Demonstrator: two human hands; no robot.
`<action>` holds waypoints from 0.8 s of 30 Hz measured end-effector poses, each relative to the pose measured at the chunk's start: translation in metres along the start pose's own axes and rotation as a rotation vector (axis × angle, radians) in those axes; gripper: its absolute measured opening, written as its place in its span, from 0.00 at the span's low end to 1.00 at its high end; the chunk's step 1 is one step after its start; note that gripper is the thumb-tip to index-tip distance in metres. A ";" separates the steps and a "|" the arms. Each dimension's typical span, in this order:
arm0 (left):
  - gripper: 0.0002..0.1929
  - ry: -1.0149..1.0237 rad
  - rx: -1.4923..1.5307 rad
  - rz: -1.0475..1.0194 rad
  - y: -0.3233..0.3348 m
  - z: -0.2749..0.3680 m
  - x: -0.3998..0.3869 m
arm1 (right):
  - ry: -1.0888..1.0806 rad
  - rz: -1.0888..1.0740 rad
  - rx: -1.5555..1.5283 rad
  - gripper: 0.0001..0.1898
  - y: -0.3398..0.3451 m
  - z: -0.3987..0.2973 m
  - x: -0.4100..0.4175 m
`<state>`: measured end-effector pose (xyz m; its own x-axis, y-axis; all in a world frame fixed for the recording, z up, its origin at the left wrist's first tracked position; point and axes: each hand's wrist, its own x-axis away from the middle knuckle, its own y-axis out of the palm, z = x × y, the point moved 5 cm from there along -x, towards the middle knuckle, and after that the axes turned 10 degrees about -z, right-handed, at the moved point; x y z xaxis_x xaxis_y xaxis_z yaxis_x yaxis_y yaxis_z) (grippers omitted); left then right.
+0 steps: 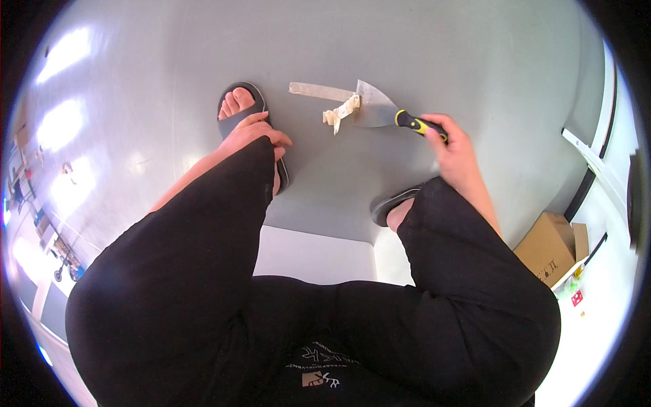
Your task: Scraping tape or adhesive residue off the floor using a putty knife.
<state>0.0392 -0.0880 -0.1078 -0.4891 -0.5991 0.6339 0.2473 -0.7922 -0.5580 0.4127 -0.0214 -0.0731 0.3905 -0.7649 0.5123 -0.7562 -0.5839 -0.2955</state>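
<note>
My right hand (451,147) grips the black-and-yellow handle of a wide putty knife (375,106). Its metal blade lies low over the grey floor (325,51) and points left. At the blade's edge is a crumpled, cream-coloured piece of what looks like tape (342,113), bunched up and touching the metal. A flat, straight strip of tape (320,91) runs left from the blade along the floor. My left hand (257,133) holds nothing; it hangs by my left knee, over the dark sandal (243,107) on my left foot, with its fingers apart.
My right sandal (389,206) stands below the knife handle. A white surface (315,254) lies behind my feet. To the right are an opened cardboard box (546,249) and a white metal bracket or leg (592,160) beside a wall. Light glares off the floor at left.
</note>
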 end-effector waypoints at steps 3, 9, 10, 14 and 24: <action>0.11 0.052 0.008 -0.012 -0.003 0.003 0.002 | 0.134 -0.043 -0.103 0.13 -0.005 -0.011 -0.002; 0.11 0.098 0.022 -0.034 -0.006 0.011 0.005 | 0.102 0.298 -0.202 0.12 -0.059 0.004 0.015; 0.11 0.097 0.043 -0.043 -0.009 0.013 0.004 | 0.140 0.290 -0.165 0.12 -0.062 0.009 0.014; 0.11 0.067 0.007 -0.010 0.000 0.007 0.003 | 0.018 0.037 -0.144 0.12 -0.009 0.012 -0.008; 0.09 0.085 0.121 0.054 0.006 0.001 -0.001 | 0.173 0.207 -0.135 0.11 -0.056 0.024 0.006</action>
<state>0.0417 -0.0918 -0.1114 -0.5399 -0.6335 0.5543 0.3715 -0.7702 -0.5184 0.4702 0.0002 -0.0725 0.1342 -0.7995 0.5854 -0.8780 -0.3698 -0.3038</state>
